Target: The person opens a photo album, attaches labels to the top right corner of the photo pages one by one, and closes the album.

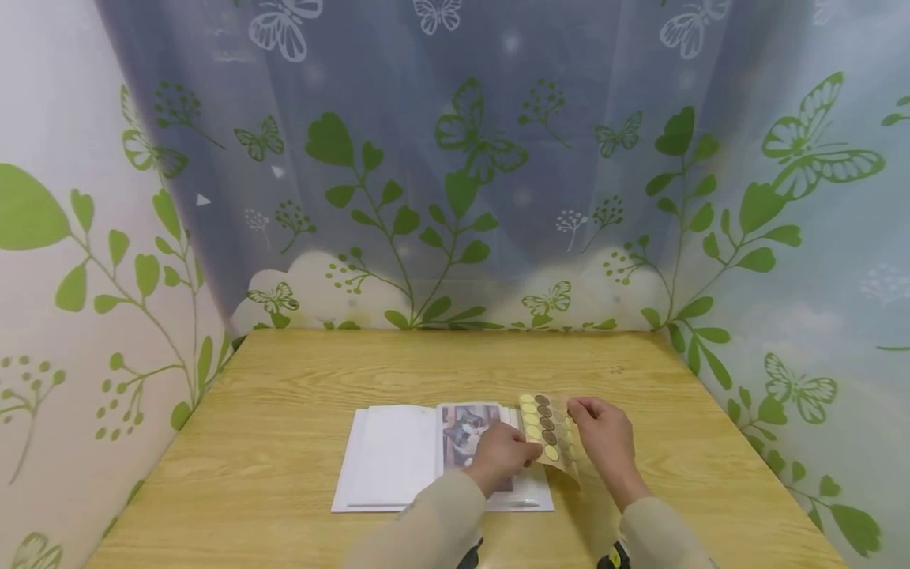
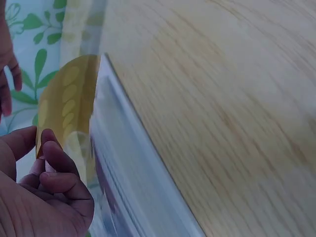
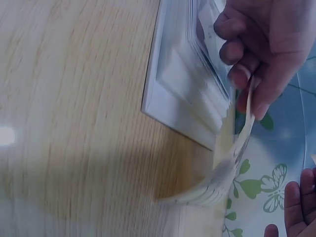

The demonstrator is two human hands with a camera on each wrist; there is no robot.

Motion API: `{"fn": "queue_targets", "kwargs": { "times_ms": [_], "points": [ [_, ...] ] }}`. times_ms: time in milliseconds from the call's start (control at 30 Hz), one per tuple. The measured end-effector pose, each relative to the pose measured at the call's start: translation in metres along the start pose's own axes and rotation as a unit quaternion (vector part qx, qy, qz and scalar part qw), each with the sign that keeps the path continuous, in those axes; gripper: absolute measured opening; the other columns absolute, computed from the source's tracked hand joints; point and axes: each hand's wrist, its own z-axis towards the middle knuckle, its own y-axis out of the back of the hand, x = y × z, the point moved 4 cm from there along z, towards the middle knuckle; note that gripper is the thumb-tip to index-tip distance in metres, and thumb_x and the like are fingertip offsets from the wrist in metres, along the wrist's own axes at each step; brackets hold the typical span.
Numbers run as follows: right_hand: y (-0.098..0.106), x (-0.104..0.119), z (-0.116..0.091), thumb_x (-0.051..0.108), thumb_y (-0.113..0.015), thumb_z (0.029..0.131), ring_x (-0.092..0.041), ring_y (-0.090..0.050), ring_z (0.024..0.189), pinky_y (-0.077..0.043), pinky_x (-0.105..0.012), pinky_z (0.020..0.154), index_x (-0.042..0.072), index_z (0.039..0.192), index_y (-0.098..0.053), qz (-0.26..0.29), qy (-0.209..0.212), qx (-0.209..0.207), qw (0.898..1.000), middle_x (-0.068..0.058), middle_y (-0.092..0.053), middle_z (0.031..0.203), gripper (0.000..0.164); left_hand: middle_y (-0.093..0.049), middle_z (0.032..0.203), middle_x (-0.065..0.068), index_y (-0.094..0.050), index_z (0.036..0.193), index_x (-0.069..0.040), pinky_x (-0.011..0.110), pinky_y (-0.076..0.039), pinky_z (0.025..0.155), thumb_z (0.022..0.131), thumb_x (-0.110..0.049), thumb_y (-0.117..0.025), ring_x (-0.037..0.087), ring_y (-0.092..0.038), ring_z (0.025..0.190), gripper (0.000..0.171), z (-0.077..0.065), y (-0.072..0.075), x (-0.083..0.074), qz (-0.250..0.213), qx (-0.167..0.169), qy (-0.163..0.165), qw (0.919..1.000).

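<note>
Pinching a thin brown sheet of round yellow and dark stickers with the left hand — nearer the open white photo album; lengthwise along the album's right edge; farther right of the album with the right hand; cannot tell whether gripping.
</note>
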Motion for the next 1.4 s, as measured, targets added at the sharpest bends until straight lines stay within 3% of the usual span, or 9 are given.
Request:
{"fn": "queue_targets", "kwargs": {
  "times_ms": [300,467,600,867,1000,1200,1400],
  "points": [
    [0.010,-0.002,-0.002,0.030,-0.055,0.102,-0.030,-0.061,0.107,-0.049,-0.046,0.088,0.000,0.115,-0.069,0.002,-0.004,0.011,1.000,-0.014,-0.070,0.112,0.036,-0.039,0.042,-0.011,-0.055,0.048,-0.008,0.020,-0.025,0.039,0.083,-0.021,-0.076,0.007,-0.034,0.042,0.042,0.004,-0.032,-0.016,0.031,0.002,-0.028,0.9991],
    [0.011,-0.005,0.000,0.030,-0.056,0.102,-0.030,-0.062,0.106,-0.049,-0.045,0.089,0.001,0.115,-0.069,-0.005,-0.006,0.007,1.000,-0.014,-0.070,0.111,0.035,-0.053,0.047,-0.006,-0.068,0.059,-0.003,0.020,-0.034,0.043,0.087,-0.026,-0.075,0.008,-0.043,0.045,0.037,0.003,-0.032,-0.019,0.044,0.033,-0.043,0.9976],
    [0.011,-0.009,0.002,0.029,-0.055,0.102,-0.030,-0.060,0.106,-0.049,-0.045,0.088,0.001,0.116,-0.069,-0.012,-0.013,0.011,1.000,-0.015,-0.069,0.113,0.034,-0.063,0.058,0.001,-0.074,0.072,-0.001,0.021,-0.042,0.048,0.089,-0.024,-0.073,0.007,-0.050,0.047,0.029,0.005,-0.026,-0.018,0.050,0.056,-0.060,0.9953],
    [0.005,-0.018,0.005,0.030,-0.056,0.101,-0.029,-0.060,0.102,-0.049,-0.044,0.084,0.000,0.117,-0.068,-0.036,-0.018,0.020,0.999,-0.017,-0.069,0.113,0.036,-0.066,0.073,0.000,-0.073,0.101,0.004,0.023,-0.049,0.052,0.089,-0.017,-0.071,0.011,-0.060,0.057,0.024,0.003,-0.008,-0.017,0.034,0.083,-0.102,0.9907],
    [0.001,-0.020,0.006,0.029,-0.056,0.101,-0.027,-0.063,0.096,-0.051,-0.037,0.078,-0.001,0.116,-0.069,-0.029,-0.011,0.025,0.999,-0.017,-0.070,0.109,0.035,-0.070,0.085,0.005,-0.072,0.105,0.002,0.025,-0.052,0.061,0.088,-0.019,-0.073,0.012,-0.063,0.065,0.027,0.001,0.010,-0.013,0.046,0.069,-0.103,0.9911],
    [-0.008,-0.021,0.009,0.027,-0.057,0.101,-0.026,-0.065,0.079,-0.054,-0.029,0.060,-0.002,0.114,-0.068,-0.001,-0.013,0.040,0.999,-0.018,-0.068,0.101,0.033,-0.067,0.090,0.003,-0.071,0.111,0.001,0.031,-0.053,0.069,0.090,-0.020,-0.072,0.014,-0.062,0.077,0.030,0.002,0.037,-0.003,0.056,0.049,-0.095,0.9927],
    [-0.017,-0.018,0.011,0.025,-0.057,0.101,-0.017,-0.057,0.068,-0.049,-0.030,0.059,-0.002,0.113,-0.070,-0.039,0.010,0.038,0.998,-0.014,-0.068,0.094,0.032,-0.068,0.103,0.011,-0.068,0.117,0.002,0.043,-0.053,0.082,0.091,-0.020,-0.071,0.025,-0.063,0.094,0.034,0.003,0.063,0.010,0.098,0.024,-0.108,0.9890]
  ]
}}
